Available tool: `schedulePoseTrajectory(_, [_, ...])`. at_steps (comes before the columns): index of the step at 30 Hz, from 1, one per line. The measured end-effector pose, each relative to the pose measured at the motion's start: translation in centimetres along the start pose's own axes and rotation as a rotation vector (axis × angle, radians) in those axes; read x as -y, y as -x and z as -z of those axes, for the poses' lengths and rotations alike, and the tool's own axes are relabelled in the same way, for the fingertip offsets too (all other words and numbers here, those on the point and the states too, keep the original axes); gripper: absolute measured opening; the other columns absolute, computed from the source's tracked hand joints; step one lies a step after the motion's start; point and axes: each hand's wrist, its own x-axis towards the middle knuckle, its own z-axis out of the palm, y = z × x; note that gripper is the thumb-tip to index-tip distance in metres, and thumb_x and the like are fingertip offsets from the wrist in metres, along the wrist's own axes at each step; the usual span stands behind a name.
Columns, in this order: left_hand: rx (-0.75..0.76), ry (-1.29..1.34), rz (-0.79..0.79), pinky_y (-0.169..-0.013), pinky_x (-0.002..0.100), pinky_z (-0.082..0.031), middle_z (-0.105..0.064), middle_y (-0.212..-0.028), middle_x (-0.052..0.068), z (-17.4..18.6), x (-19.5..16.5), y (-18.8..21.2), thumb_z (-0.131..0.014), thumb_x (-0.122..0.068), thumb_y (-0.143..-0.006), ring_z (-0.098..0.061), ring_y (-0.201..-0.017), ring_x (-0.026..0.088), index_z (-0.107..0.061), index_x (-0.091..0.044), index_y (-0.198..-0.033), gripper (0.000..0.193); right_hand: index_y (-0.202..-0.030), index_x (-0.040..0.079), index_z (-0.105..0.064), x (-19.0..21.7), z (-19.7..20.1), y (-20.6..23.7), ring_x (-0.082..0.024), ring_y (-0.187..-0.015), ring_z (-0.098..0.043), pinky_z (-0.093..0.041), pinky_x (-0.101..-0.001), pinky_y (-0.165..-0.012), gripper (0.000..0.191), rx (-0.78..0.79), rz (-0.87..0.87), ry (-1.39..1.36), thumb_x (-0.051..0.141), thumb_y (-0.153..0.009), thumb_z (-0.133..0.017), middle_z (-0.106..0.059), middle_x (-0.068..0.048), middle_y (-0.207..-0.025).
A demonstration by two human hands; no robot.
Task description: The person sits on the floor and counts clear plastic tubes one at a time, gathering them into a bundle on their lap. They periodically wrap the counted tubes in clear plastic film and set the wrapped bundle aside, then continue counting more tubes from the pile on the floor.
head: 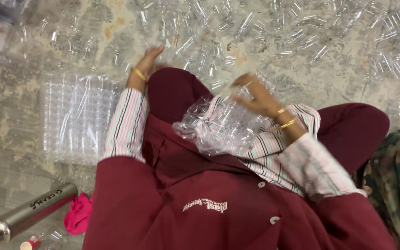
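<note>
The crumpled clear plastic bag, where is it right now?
In the head view, the crumpled clear plastic bag sits centre frame on the person's lap, under the right hand, with loose clear plastic tubes on the floor beyond.

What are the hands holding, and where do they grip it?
The right hand grips a clear plastic bag at its top edge. The left hand reaches among loose clear tubes; its grip is unclear.
</note>
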Motion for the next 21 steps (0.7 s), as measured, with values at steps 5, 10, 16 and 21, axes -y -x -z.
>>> schedulePoseTrajectory(5, [-0.014,-0.442,0.087,-0.073,0.059,-0.064,-0.04,-0.149,0.04,-9.2,-5.4,-3.8,-0.079,-0.038,-0.087,-0.066,-0.105,0.053,-0.007,-0.035,-0.161,0.104,-0.136,0.01,-0.063,-8.9,6.7,1.2,-0.041,-0.12,-0.052,-0.045,-0.0499,-0.103,0.047,-0.15,-0.285,0.417,0.031,-0.096,-0.074,-0.057,-0.019,-0.135])
schedulePoseTrajectory(10, [-0.031,-0.571,-0.192,-0.07,0.052,-0.068,-0.066,-0.135,0.018,-20.6,-2.6,-7.6,-0.085,-0.013,-0.066,-0.075,-0.101,0.034,-0.049,-0.027,-0.137,0.08,-0.131,0.014,-0.064,-13.6,4.3,0.8,-0.041,-0.119,-0.051,-0.045,-0.0506,-0.102,0.058,-0.037,-0.132,0.813,0.028,-0.076,-0.078,-0.058,-0.015,-0.127])
schedulePoseTrajectory(16, [-0.157,-0.912,-0.711,-0.067,0.034,-0.054,-0.075,-0.082,0.011,-25.0,1.1,-9.0,-0.087,-0.012,-0.072,-0.071,-0.074,0.025,-0.063,-0.016,-0.113,0.048,-0.139,0.008,-0.059,-13.9,4.7,1.1,-0.041,-0.107,-0.062,-0.053,-0.0455,-0.092,0.045,-0.117,-0.585,0.396,0.025,-0.099,-0.072,-0.061,-0.018,-0.128])
schedulePoseTrajectory(21, [-0.028,-0.479,-0.598,-0.051,0.029,-0.055,-0.072,-0.077,0.005,-24.6,0.8,-8.1,-0.08,-0.005,-0.08,-0.068,-0.058,0.014,-0.065,-0.005,-0.1,0.025,-0.131,0.011,-0.045,-11.1,7.8,1.2,-0.025,-0.101,-0.068,-0.056,-0.0393,-0.079,0.032,-0.557,-0.557,-0.734,0.025,-0.107,-0.062,-0.059,-0.011,-0.132])
